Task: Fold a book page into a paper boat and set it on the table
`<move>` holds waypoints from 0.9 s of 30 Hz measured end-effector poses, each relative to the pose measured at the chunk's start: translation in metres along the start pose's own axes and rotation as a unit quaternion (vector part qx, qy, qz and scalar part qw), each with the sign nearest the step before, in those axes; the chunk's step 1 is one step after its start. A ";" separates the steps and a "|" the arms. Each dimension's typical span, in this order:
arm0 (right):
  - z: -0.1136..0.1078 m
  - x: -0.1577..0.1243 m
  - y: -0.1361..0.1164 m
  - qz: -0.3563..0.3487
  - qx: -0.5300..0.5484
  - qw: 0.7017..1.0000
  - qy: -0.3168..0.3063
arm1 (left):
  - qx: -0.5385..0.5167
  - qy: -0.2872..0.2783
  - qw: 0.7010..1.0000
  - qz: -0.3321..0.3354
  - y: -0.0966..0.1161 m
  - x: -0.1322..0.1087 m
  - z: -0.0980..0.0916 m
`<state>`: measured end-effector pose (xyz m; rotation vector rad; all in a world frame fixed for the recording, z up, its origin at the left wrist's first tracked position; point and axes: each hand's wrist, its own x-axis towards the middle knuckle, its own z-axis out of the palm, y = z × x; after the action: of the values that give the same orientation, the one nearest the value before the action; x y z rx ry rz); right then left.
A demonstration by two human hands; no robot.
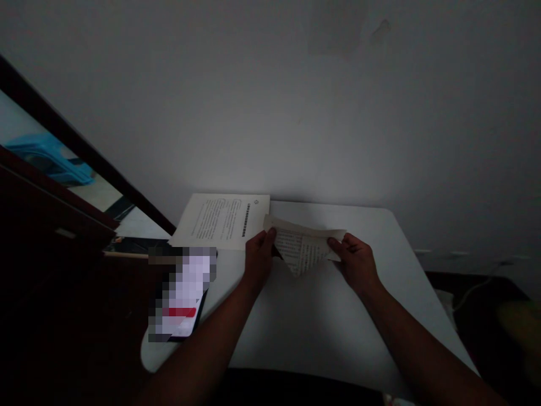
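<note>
Between my two hands is a folded sheet of printed paper, with a straight band along its far edge and a point toward me. My left hand pinches its left end, thumb on top. At the right end, my right hand grips the paper between thumb and curled fingers. The paper appears held just above the white table; any contact with the top is hard to tell. Beyond my left hand lies a stack or sheet of printed paper, flat on the table.
A lit phone, partly blurred out, rests at the table's left edge. A grey wall stands behind the table. On the left are dark wood and a blue plastic object. A cable runs at the right.
</note>
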<state>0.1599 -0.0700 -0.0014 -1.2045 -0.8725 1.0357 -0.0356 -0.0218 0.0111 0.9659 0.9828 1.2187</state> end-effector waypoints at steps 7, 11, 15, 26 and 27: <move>-0.001 0.001 -0.001 0.023 0.071 0.997 -0.006 | 0.016 -0.030 0.999 0.014 0.000 0.000 -0.002; 0.000 0.003 -0.002 0.028 0.099 0.994 0.021 | 0.044 -0.059 0.997 0.019 -0.003 0.001 -0.005; 0.000 0.003 -0.002 0.028 0.128 0.991 0.020 | 0.087 -0.060 0.994 0.025 -0.004 0.002 -0.007; 0.002 0.002 -0.007 0.035 0.125 0.990 0.059 | -0.022 -0.147 0.989 -0.002 -0.002 -0.001 -0.002; 0.002 0.003 -0.008 0.034 0.136 0.988 0.070 | -0.031 -0.172 0.985 -0.008 -0.002 -0.002 -0.001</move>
<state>0.1598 -0.0664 0.0065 -1.0673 -0.5637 1.0723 -0.0361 -0.0244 0.0089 1.0744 0.6749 1.0200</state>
